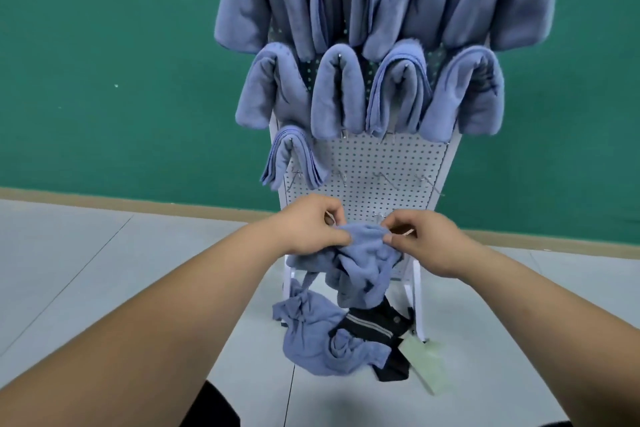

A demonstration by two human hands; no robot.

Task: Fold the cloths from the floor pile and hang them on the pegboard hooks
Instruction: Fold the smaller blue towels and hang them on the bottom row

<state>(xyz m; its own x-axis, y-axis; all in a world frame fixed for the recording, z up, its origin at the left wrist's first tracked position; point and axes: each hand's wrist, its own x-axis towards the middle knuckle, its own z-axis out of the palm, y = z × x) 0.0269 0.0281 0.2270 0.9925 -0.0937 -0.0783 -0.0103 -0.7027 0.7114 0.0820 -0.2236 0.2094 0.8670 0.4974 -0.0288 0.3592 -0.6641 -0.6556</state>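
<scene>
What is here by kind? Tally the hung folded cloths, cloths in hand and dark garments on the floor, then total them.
Folded blue cloths hung on the pegboard: 9
Blue cloth pinched by the left hand and right hand: 1
Dark striped garment on the floor: 1
Total: 11
The blue heap on the floor is too crumpled to count.

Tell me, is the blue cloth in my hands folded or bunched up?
Bunched, not folded: the blue cloth hangs crumpled from where the left hand and right hand pinch its top edge.
</scene>
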